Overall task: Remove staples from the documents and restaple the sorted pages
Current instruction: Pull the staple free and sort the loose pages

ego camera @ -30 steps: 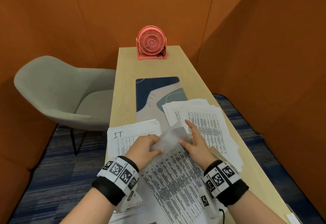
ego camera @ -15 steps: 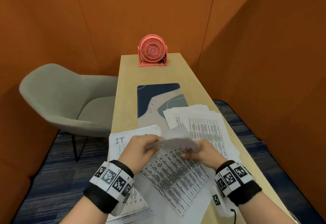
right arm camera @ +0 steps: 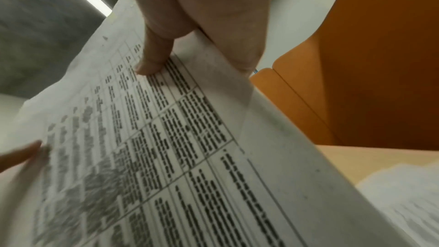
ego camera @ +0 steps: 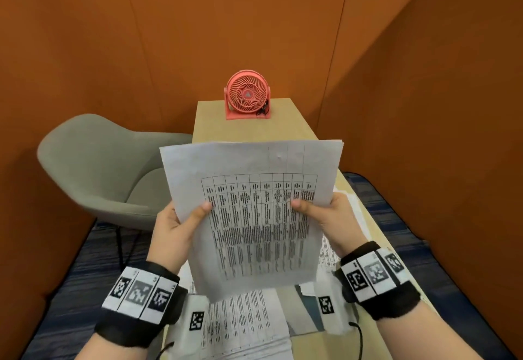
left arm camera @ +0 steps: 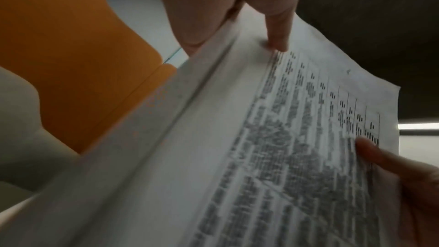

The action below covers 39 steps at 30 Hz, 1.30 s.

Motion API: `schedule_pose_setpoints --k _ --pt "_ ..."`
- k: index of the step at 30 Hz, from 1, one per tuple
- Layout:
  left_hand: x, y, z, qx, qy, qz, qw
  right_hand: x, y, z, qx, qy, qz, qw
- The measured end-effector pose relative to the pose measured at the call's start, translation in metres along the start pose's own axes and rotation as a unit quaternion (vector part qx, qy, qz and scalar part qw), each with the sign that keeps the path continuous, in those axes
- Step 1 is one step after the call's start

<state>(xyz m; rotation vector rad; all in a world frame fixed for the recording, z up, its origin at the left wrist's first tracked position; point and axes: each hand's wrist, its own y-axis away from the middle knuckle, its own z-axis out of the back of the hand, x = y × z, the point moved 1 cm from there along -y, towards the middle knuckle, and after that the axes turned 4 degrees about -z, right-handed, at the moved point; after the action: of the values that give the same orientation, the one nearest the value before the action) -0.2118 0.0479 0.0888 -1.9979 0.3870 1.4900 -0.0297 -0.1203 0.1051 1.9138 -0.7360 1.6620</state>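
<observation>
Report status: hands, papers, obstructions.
Left hand and right hand grip the printed sheets, raised above desk. No stapler visible. Nothing obstructing.

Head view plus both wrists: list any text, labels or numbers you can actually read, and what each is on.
No text is readable in any view.
Held sheets: printed table, too blurred to read in all three views.
Papers on the desk: print too small to read.
Wristbands: square coded markers, no words.
Fan: triangle sign at the hub, no lettering.
</observation>
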Motion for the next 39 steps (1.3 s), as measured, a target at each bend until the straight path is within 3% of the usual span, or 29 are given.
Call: schedule_pose_setpoints --k 4,8,24,27,31,33,35,37,39 --pt "0.016 0.009 0.004 -0.009 -0.075 0.012 0.997 -0.041 0.004 -0.014 0.009 0.035 -0.048 0.998" --pt "0.026 0.024 0.008 -0.031 -0.071 0.041 0.996 -0.069 0.009 -0.025 0.007 0.068 -0.085 0.994" --pt "0.007 0.014 0.009 -0.128 -0.031 0.030 0.991 -0.048 -0.001 -0.034 0.029 0.052 -0.055 0.997" --pt "0.000 0.010 0.009 -0.143 -0.026 0.027 0.989 -0.046 -0.005 -0.028 0.017 0.056 -0.085 0.995" --pt "0.009 0.011 0.007 -0.147 -0.180 0.089 0.969 -0.053 -0.004 -0.014 0.034 0.080 -0.138 0.987" --pt "0.014 0.011 0.003 -0.105 -0.351 0.049 0.929 -0.062 -0.002 -0.009 0.051 0.102 -0.165 0.980" --pt "0.019 0.010 -0.008 -0.001 -0.510 -0.053 0.859 -0.074 0.002 -0.006 0.075 0.139 -0.197 0.968" --pt "0.026 0.006 -0.022 0.137 -0.545 -0.088 0.822 -0.085 0.005 -0.002 0.091 0.171 -0.215 0.957" --pt "0.039 0.004 -0.032 0.235 -0.543 -0.068 0.803 -0.093 0.008 -0.001 0.099 0.191 -0.229 0.949"
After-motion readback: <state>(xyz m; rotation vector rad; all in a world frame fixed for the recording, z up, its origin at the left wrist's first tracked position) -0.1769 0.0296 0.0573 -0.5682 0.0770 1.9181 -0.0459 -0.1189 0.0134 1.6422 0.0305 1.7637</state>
